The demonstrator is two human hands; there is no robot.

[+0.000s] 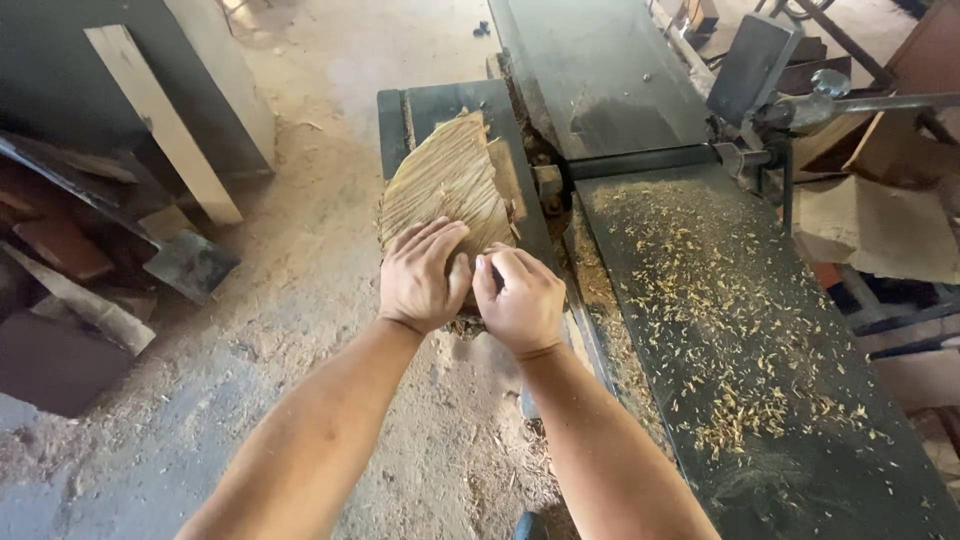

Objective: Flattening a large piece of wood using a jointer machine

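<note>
Both hands gripped the near edge of a rough wood slab (447,185) lying on the machine's narrow side table (440,105): left hand (421,277) flat-fingered on top, right hand (519,300) curled beside it. Shavings (745,330) littered the main bed (870,480) right of the slab.

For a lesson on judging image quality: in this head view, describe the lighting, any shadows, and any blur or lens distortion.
Head view: bright daylight falls on the sawdust floor and upper right; the left hand and right hand on the wood slab are evenly lit and sharp; the dark machine table shows faint sheen, no harsh glare; left scrap boards sit in shadow; wide-angle stretching enlarges the forearms at the frame's bottom.
</note>
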